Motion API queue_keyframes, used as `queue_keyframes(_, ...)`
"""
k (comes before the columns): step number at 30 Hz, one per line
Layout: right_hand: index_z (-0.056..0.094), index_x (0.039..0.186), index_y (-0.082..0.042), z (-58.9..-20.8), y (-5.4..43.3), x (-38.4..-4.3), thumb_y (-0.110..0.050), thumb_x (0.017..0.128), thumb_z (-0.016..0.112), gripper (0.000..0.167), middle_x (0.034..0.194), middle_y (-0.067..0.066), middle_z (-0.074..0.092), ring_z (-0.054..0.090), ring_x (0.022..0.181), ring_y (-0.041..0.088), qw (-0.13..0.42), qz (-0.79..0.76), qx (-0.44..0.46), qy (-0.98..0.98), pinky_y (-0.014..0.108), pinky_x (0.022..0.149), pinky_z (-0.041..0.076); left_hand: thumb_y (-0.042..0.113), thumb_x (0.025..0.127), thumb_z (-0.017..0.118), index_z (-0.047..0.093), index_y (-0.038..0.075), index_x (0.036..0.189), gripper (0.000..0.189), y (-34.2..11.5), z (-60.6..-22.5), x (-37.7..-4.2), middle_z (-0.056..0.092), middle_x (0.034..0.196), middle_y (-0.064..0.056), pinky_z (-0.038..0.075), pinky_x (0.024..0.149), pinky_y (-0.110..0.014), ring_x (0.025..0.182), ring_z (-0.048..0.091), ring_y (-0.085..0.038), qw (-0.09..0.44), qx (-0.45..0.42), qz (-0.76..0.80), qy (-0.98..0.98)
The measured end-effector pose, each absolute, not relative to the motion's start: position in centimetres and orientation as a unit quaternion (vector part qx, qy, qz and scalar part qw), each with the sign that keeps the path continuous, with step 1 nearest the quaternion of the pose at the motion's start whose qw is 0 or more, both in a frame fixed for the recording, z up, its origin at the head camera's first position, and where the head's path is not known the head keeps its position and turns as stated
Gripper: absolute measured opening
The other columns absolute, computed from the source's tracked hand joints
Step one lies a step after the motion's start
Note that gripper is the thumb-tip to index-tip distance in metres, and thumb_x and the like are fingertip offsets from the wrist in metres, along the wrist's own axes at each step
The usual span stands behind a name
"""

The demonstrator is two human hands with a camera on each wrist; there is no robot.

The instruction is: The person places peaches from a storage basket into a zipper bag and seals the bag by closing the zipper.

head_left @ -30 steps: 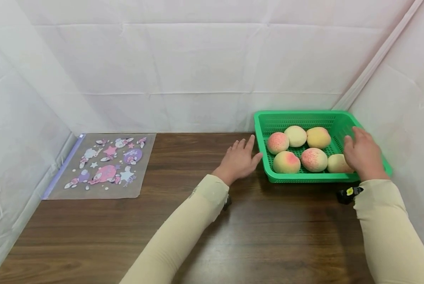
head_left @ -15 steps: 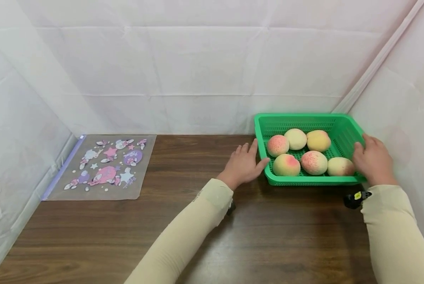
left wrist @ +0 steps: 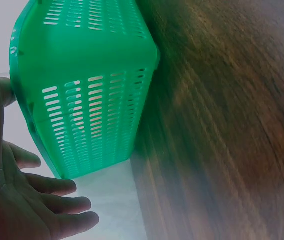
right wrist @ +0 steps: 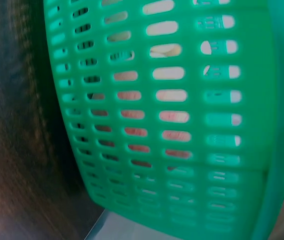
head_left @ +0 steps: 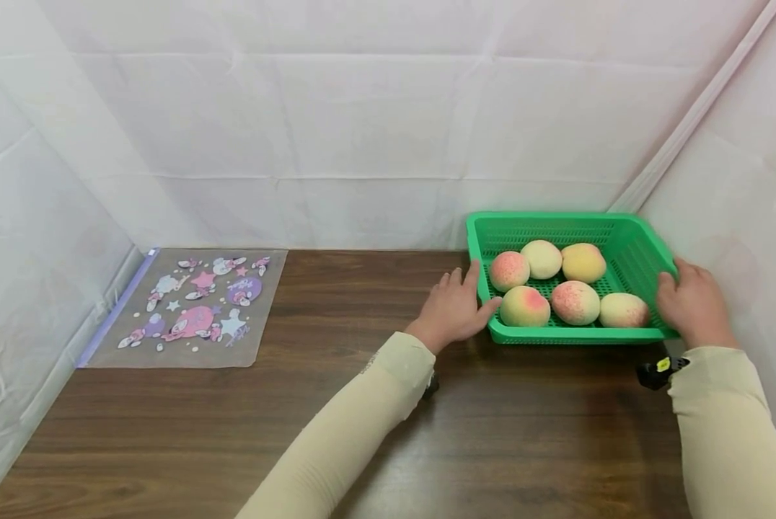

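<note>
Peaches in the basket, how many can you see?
6 peaches in the green basket: back row left, middle, right; front row left, middle, right. None seems hidden.

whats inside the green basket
Six peach-like fruits lie inside the green basket, three at the back and three in front, on its slotted floor. Their undersides, and the floor right beneath them, are covered.

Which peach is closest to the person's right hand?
The peach at the right end of the near row in the green basket; the other five all lie farther from the right hand.
</note>
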State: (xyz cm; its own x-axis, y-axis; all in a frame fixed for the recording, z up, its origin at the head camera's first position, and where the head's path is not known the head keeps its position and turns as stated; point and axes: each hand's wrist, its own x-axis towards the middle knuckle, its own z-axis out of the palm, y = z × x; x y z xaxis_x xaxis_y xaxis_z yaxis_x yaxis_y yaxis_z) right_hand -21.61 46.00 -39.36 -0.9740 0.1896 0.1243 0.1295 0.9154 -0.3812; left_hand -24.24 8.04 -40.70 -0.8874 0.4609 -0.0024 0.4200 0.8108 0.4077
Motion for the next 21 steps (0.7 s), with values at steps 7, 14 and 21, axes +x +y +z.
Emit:
queue_keyframes(7, 0.02, 0.145, 0.016, -39.9, 46.9, -21.6, -0.029, 0.102, 0.02, 0.062, 0.137, 0.047, 0.03, 0.026, 0.124, 0.062, 0.075, 0.187, -0.083, -0.976, 0.068, 0.1, 0.024, 0.06, 0.096, 0.038, 0.013, 0.013, 0.156, 0.08, 8.9, -41.2, -24.1, 0.037, 0.152, -0.017, 0.036, 0.112, -0.043, 0.139, 0.039, -0.035, 0.048, 0.221, 0.204, 0.952)
queue_keyframes(14, 0.015, 0.148, 0.014, -40.4, 48.0, -21.1, -0.034, 0.103, 0.018, 0.065, 0.14, 0.046, 0.026, 0.025, 0.124, 0.064, 0.039, 0.19, -0.098, -0.976, 0.07, 0.097, 0.026, 0.053, 0.097, 0.04, 0.012, 0.015, 0.157, 0.076, 9.6, -41.7, -23.9, 0.035, 0.153, -0.017, 0.036, 0.112, -0.041, 0.14, 0.039, -0.033, 0.069, 0.22, 0.233, 0.945)
queue_keyframes(21, 0.019, 0.147, 0.013, -40.5, 48.6, -21.4, -0.036, 0.102, 0.022, 0.066, 0.14, 0.044, 0.03, 0.03, 0.121, 0.063, 0.03, 0.165, -0.094, -0.981, 0.069, 0.095, 0.03, 0.039, 0.096, 0.042, 0.006, 0.017, 0.157, 0.074, 9.6, -41.6, -24.2, 0.031, 0.156, -0.014, 0.04, 0.109, -0.039, 0.14, 0.039, -0.027, 0.098, 0.216, 0.307, 0.922)
